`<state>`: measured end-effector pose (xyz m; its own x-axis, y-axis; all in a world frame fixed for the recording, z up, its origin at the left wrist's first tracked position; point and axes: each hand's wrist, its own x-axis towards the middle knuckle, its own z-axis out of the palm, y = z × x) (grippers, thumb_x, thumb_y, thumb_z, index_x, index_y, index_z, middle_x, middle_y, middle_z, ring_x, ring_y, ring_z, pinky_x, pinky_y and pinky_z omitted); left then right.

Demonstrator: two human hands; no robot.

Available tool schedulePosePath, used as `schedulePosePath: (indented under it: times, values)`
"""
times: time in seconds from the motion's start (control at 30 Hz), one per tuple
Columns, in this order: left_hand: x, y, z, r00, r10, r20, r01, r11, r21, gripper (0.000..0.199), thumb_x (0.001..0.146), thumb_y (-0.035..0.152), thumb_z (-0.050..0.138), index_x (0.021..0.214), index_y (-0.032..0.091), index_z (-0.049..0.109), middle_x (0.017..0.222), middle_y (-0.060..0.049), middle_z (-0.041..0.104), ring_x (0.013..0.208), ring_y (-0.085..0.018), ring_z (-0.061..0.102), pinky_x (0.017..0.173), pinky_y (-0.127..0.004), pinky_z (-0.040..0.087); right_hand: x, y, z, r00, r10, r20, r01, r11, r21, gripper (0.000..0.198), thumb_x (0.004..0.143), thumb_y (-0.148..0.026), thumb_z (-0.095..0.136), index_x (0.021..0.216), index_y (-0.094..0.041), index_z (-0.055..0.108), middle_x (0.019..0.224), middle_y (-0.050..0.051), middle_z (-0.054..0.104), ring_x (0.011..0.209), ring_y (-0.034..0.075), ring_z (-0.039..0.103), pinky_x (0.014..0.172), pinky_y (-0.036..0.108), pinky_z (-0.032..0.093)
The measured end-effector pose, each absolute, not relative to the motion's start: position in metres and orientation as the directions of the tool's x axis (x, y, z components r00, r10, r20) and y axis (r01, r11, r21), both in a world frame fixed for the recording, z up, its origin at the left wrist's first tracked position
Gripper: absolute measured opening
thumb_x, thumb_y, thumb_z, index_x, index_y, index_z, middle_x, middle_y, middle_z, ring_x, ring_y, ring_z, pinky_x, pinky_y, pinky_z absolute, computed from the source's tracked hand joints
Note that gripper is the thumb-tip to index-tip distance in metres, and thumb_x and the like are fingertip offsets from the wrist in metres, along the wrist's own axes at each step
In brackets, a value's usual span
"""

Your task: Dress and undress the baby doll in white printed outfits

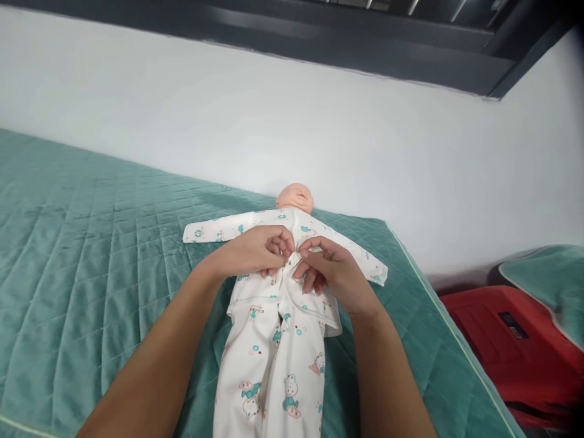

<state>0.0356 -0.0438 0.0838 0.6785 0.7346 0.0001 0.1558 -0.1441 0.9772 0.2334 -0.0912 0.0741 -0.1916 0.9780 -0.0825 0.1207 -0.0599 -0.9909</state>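
Observation:
A baby doll (295, 198) lies on its back, head toward the wall, with its sleeves spread out to both sides. It wears a white baby top (319, 304) and white baby pants (269, 389), both printed with bears and small teal and red figures. My left hand (260, 250) pinches the front edge of the top at chest height. Close beside it, my right hand (329, 267) pinches the same opening from the other side. The fingertips nearly meet, and they partly hide the fastening between them. Below my hands the front edges run down to the hem.
Underneath is a green quilted bed cover (114, 255), with a pale piped edge on the right. A white wall (255, 115) rises behind the doll, below a dark window frame (319, 42). Beyond the bed's right edge sits a red case (497, 340) partly under green cloth (547, 280).

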Motion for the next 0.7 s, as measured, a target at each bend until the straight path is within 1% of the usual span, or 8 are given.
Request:
schedulePosePath:
  times: [0.13,0.33,0.5,0.7]
  values:
    - [0.0366,-0.0444,0.0821,0.692,0.722,0.0,0.123,-0.118,0.985,0.022,0.072,0.01,0.052,0.091,0.02,0.057,0.069,0.004,0.06,0.053,-0.008,0.056,0.046,-0.017,0.043,0.2328,-0.092,0.0755,-0.2,0.975,-0.093,0.155,-0.062,-0.986,0.014,0.087,-0.034,0.06,0.093,-0.022,0.056,0.072,0.001,0.073,0.046,0.012,0.063,0.04,0.019,0.041]
    - [0.0374,-0.0454,0.0824,0.656,0.754,-0.013,0.14,-0.105,0.985,0.014,0.077,0.018,0.056,0.09,0.02,0.055,0.056,0.006,0.057,0.047,-0.009,0.056,0.043,-0.017,0.042,0.2339,-0.0922,0.0763,-0.191,0.976,-0.101,0.18,-0.066,-0.981,0.012,0.087,-0.031,0.059,0.093,-0.021,0.059,0.071,0.001,0.071,0.047,0.012,0.063,0.041,0.02,0.043]
    - [0.0344,-0.0449,0.0839,0.65,0.758,-0.055,0.196,-0.097,0.976,0.016,0.078,0.017,0.053,0.093,0.021,0.055,0.054,0.005,0.059,0.043,-0.01,0.054,0.04,-0.017,0.039,0.232,-0.0937,0.0787,-0.166,0.978,-0.13,0.23,-0.089,-0.969,0.016,0.087,-0.035,0.059,0.093,-0.02,0.063,0.07,0.001,0.07,0.047,0.012,0.062,0.042,0.02,0.044]
    - [0.0311,-0.0456,0.0877,0.657,0.747,-0.103,0.243,-0.081,0.967,0.012,0.078,0.019,0.056,0.091,0.02,0.055,0.055,0.004,0.059,0.04,-0.009,0.051,0.037,-0.017,0.036,0.2303,-0.0945,0.0806,-0.171,0.976,-0.133,0.281,-0.081,-0.956,0.024,0.087,-0.042,0.06,0.087,-0.019,0.066,0.07,0.001,0.069,0.047,0.01,0.061,0.043,0.019,0.044]
